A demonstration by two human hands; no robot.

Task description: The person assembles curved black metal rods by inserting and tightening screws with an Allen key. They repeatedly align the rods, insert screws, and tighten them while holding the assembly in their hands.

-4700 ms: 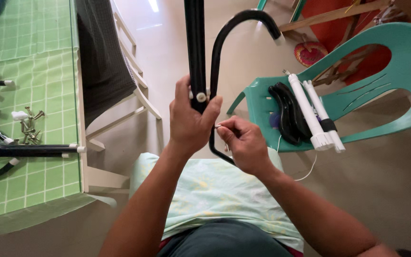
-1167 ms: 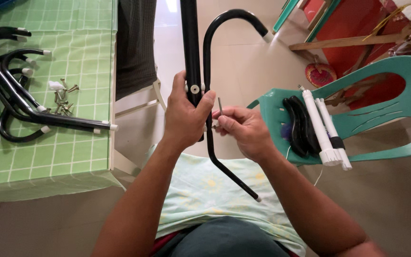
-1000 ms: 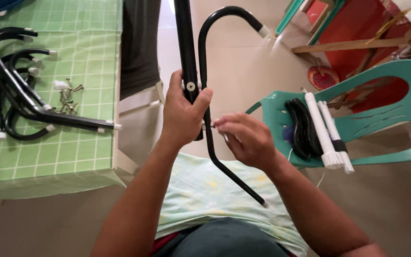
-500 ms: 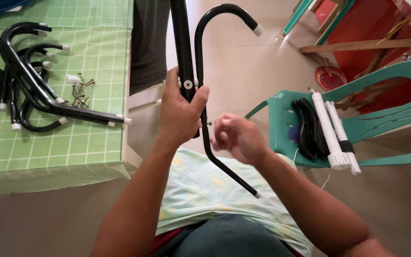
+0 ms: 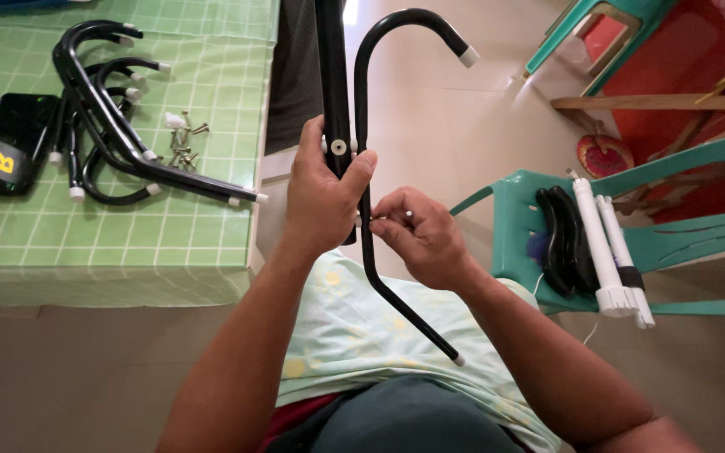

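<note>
Left hand (image 5: 320,201) clamped round straight tube (image 5: 334,84) and curved tube (image 5: 361,109), upright before the chest. Right hand (image 5: 417,239), away a moment ago, back pinching a small tool (image 5: 389,219) at the joint; tightening likely resuming.

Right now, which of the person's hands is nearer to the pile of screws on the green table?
Left. The left hand grips the straight black tube just right of the table edge, nearer the screws. The right hand pinches at the curved black tube, farther away.
</note>
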